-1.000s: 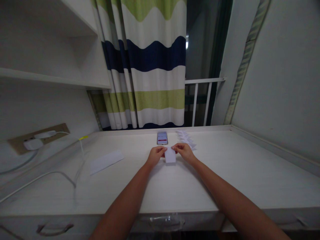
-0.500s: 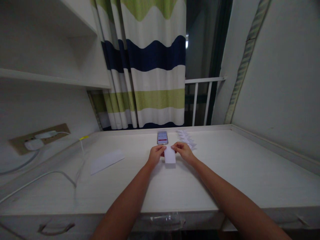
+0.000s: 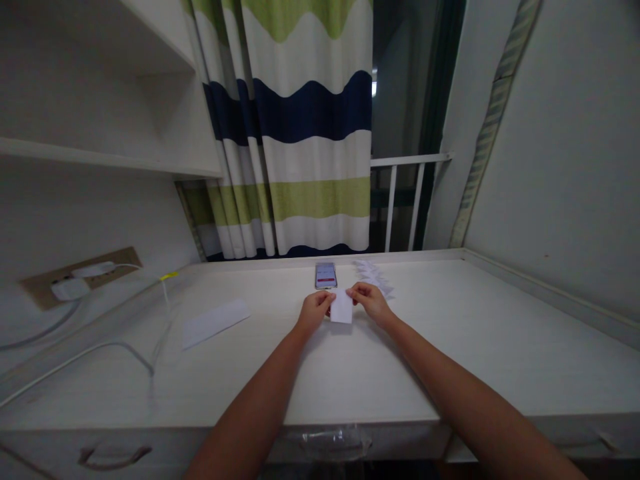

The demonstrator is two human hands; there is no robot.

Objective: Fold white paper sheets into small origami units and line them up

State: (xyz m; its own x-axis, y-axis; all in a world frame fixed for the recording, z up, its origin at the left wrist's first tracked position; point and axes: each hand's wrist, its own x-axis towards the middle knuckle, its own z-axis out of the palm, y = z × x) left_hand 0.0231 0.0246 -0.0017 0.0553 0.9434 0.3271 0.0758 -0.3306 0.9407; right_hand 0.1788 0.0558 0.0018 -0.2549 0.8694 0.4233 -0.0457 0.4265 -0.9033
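A small white paper (image 3: 342, 309) is held between both hands just above the white desk (image 3: 450, 347). My left hand (image 3: 315, 311) pinches its left edge and my right hand (image 3: 369, 301) pinches its upper right corner. Just beyond the paper a phone (image 3: 325, 274) lies flat with its screen lit. Several small folded white paper pieces (image 3: 373, 275) lie in a row behind my right hand.
A long white paper strip (image 3: 215, 322) lies on the desk to the left. White cables (image 3: 100, 347) run from a wall socket (image 3: 75, 280) across the left side. A striped curtain (image 3: 300, 133) and white railing (image 3: 405, 200) stand behind the desk. Drawer handles show below the front edge.
The paper looks shorter now, its lower edge drawn up toward the fingers. Both hands stay at almost the same spot.
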